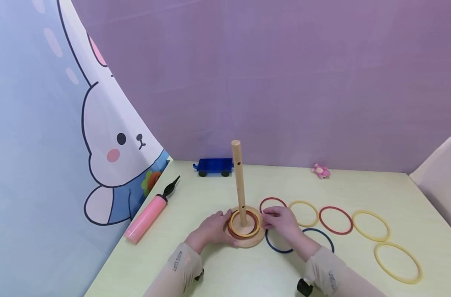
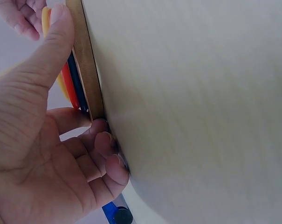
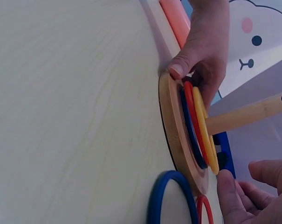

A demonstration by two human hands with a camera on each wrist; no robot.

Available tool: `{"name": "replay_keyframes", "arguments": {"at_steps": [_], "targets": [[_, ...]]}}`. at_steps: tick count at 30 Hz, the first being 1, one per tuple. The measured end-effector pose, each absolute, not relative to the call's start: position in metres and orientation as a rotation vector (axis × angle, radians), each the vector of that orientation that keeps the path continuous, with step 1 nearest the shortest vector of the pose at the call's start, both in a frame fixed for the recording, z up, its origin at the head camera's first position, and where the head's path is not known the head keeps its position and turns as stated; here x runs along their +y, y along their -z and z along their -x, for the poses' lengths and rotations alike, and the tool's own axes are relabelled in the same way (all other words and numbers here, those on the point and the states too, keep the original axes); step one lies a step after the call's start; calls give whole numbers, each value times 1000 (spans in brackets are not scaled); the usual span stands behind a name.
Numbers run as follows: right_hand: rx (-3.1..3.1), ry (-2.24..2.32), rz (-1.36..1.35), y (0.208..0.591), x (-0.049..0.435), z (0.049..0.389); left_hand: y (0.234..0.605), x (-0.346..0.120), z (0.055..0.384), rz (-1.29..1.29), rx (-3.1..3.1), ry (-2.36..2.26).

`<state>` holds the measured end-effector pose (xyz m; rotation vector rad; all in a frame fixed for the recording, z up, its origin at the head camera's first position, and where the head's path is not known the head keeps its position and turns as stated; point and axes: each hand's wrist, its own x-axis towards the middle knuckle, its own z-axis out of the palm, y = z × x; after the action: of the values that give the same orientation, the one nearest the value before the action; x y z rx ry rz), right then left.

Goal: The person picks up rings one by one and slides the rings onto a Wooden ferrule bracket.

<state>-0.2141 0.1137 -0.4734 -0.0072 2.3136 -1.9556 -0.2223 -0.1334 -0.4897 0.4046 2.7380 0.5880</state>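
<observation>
A wooden ring-toss stand has an upright peg [image 1: 239,181] on a round base [image 1: 251,243]. Stacked around the peg are a yellow ring [image 3: 201,120], a red ring [image 3: 195,119] and a dark blue ring [image 3: 189,127]. My left hand [image 1: 212,229] grips the base at its left side, thumb at the near edge and fingers curled round the far side. At the base's right side is my right hand [image 1: 282,222]. Its thumb tip [image 3: 228,184] lies right by the yellow ring's edge, with thumb and index finger apart and nothing between them.
Several loose rings lie to the right, among them a red ring [image 1: 336,233], a yellow ring [image 1: 397,278] and a blue ring [image 1: 279,250]. A blue toy wagon [image 1: 215,166] and pink figurine [image 1: 321,171] stand at the back. A pink hand pump [image 1: 146,218] lies left.
</observation>
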Motion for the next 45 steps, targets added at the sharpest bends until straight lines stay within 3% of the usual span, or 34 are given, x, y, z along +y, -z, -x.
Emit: {"name": "replay_keyframes", "arguments": {"at_steps": [24,45], "targets": [[2307,1967,3,431,192,168,487,-136,220,-364,2715,-647],[2521,1908,-133,438,286,114,487,-133,221,-392,2723,-629]]}}
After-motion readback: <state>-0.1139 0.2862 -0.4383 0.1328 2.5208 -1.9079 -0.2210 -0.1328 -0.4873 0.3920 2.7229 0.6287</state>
